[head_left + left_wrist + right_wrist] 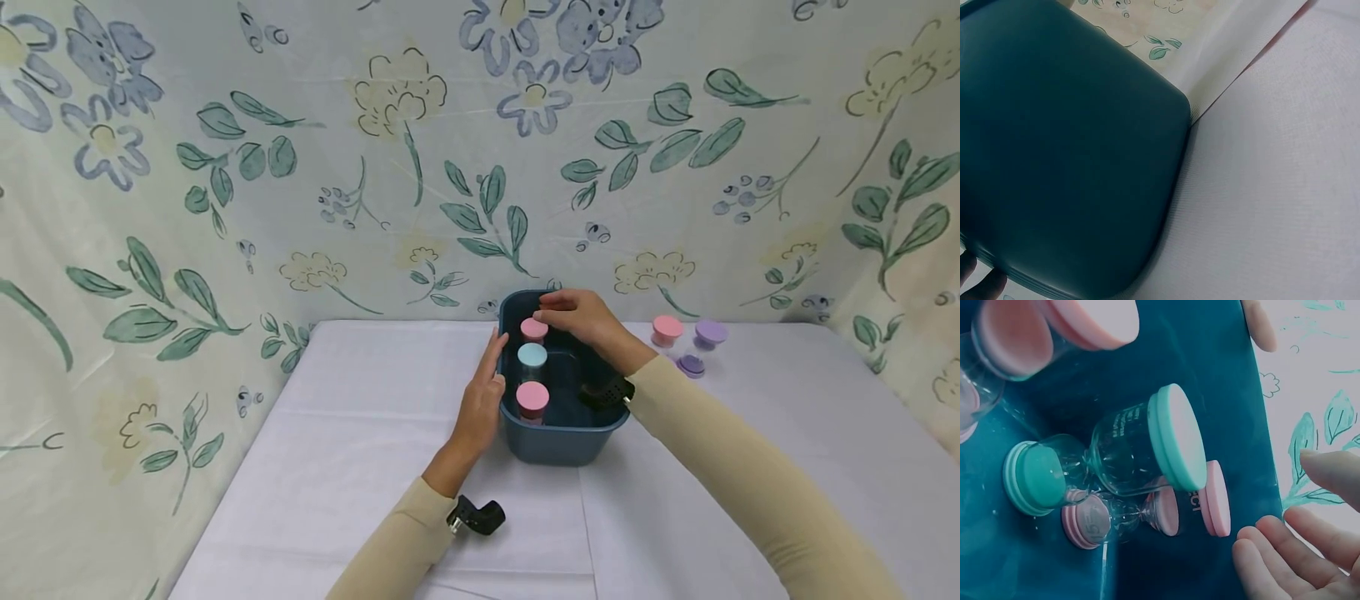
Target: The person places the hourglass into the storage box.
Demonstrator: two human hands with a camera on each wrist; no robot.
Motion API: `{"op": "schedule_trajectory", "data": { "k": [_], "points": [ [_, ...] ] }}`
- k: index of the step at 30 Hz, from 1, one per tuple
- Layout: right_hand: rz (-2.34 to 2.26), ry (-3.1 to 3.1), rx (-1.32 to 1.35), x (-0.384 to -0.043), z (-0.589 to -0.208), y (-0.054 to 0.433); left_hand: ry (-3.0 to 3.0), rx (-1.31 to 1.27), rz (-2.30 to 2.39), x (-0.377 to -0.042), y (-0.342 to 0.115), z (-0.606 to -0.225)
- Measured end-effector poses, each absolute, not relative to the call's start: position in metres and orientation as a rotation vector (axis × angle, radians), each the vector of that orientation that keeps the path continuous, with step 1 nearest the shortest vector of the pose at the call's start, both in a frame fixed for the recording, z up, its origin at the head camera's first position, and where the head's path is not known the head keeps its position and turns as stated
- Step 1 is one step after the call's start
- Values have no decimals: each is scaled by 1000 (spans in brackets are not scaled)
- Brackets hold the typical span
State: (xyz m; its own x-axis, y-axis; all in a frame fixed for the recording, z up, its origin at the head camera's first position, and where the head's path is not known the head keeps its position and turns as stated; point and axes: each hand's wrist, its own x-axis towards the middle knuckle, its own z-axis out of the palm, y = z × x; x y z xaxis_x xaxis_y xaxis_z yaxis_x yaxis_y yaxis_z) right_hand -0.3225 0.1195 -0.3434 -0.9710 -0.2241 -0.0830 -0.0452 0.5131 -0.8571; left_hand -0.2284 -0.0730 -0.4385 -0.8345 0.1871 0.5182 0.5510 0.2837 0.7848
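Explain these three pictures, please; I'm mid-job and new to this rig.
There is no machine here: a person works with two bare hands. The large picture comes from a camera on their head; the others from one on each wrist. On the white-covered table stands a dark blue bin. Inside stand three hourglass timers: a near pink one, a middle turquoise one and a far pink one. To its right are another pink timer and purple caps; one timer or two, I can't tell. The left hand rests against the bin's side. The right hand is over the bin's far end, fingers open; I see nothing held.
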Motion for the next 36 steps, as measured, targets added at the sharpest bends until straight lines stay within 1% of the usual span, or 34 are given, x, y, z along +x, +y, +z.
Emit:
{"op": "schedule_trajectory", "data": {
  "k": [15, 26, 36],
  "points": [
    [-1514, 2550, -313, -315, -332, 132, -2220, -680, -1571, -229, -73, -438],
    [-1527, 2567, -249, -307, -313, 146, -2236, -664, -1552, -229, -73, -438],
    [-1528, 2598, -252, -290, -305, 159, -2225, -670, -1563, -229, -73, -438]
  ]
}}
